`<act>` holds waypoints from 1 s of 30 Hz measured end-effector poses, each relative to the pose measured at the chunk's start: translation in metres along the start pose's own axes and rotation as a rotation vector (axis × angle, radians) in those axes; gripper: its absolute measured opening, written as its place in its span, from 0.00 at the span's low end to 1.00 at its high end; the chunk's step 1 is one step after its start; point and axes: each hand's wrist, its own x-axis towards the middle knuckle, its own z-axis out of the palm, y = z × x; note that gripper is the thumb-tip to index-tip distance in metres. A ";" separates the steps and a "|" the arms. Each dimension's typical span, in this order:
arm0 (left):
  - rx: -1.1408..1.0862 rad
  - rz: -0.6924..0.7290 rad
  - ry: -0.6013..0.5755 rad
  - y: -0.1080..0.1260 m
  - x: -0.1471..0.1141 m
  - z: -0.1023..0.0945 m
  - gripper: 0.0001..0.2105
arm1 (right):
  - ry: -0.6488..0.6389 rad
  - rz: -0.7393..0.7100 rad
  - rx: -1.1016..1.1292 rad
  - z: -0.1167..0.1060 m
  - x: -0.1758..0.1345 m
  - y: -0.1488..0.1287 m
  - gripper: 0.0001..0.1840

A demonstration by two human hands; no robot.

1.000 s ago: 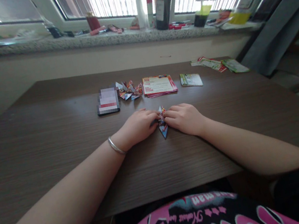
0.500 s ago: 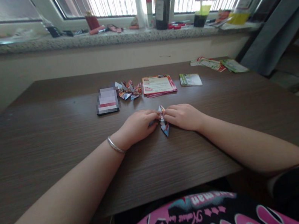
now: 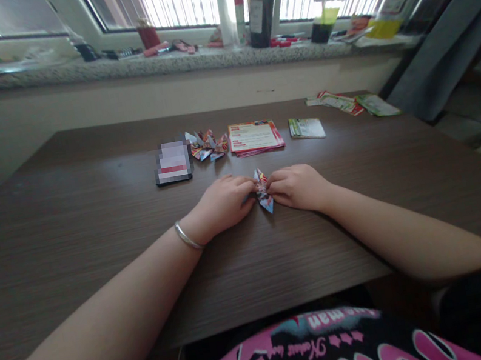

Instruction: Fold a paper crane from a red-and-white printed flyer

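Note:
A small folded piece of printed paper [image 3: 263, 193], pointed at both ends, stands between my two hands near the middle of the table. The fingers of my left hand [image 3: 229, 199], with a silver bangle at the wrist, pinch its left side. On its right side, the fingers of my right hand [image 3: 299, 187] are closed against it. Beyond my left hand lies a cluster of folded paper pieces [image 3: 208, 145] with similar print. To the right of that cluster is a stack of printed sheets [image 3: 255, 137].
Left of the folded pieces lies a phone-like device [image 3: 172, 162] with a blurred screen. A smaller stack of cards [image 3: 307, 128] and loose printed slips [image 3: 341, 103] lie on the table [image 3: 92, 229] to the right. Bottles [image 3: 262, 10] and small items crowd the windowsill [image 3: 201, 57].
The folded paper has shifted and turned slightly, its near point now a little higher and to the right. Both hands stay closed at its sides with small finger movements.

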 end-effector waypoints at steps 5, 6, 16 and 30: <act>0.005 0.000 0.009 0.004 0.000 -0.003 0.12 | 0.025 0.151 0.258 0.005 0.000 0.004 0.07; 0.009 0.002 0.011 0.004 0.000 -0.003 0.12 | 0.031 0.157 0.279 0.006 0.000 0.005 0.06; 0.230 0.174 0.090 0.004 0.002 0.002 0.09 | 0.032 0.093 0.049 0.004 0.001 -0.002 0.09; 0.173 -0.041 0.186 0.008 0.002 0.003 0.09 | 0.049 0.028 -0.085 0.002 0.005 -0.006 0.09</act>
